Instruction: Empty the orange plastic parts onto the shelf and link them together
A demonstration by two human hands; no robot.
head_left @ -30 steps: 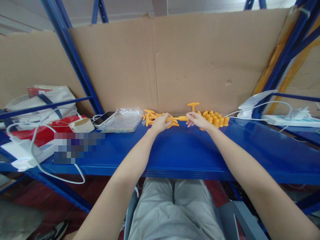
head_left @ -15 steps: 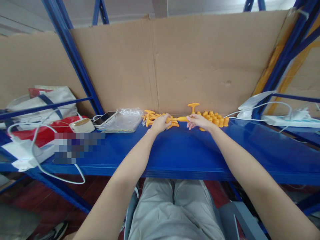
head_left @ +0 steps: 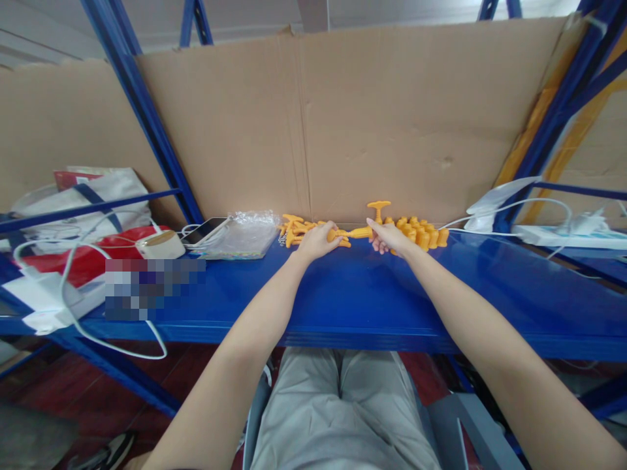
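Observation:
Between my two hands lies a long yellow piece [head_left: 360, 232] with a thin neck. My left hand [head_left: 318, 241] is closed on its left end, among several yellow handle-like parts [head_left: 294, 228] with small metal chains. My right hand [head_left: 386, 237] pinches its right end between thumb and fingers. Just behind my right hand stands a yellow T-shaped part [head_left: 379, 207]. To the right, several yellow knobbed pieces [head_left: 426, 232] are grouped in rows, partly hidden by my right hand.
A blue shelf [head_left: 353, 307] has a cardboard sheet [head_left: 382, 117] behind it. Plastic-wrapped flat packs [head_left: 240, 241], a phone [head_left: 208, 230] and a white charger [head_left: 160, 245] with cables lie left. A white power strip [head_left: 573, 237] lies right.
Both hands have shifted slightly; the fingers of my right hand have curled in closer around the end of the yellow piece. The surrounding parts look the same.

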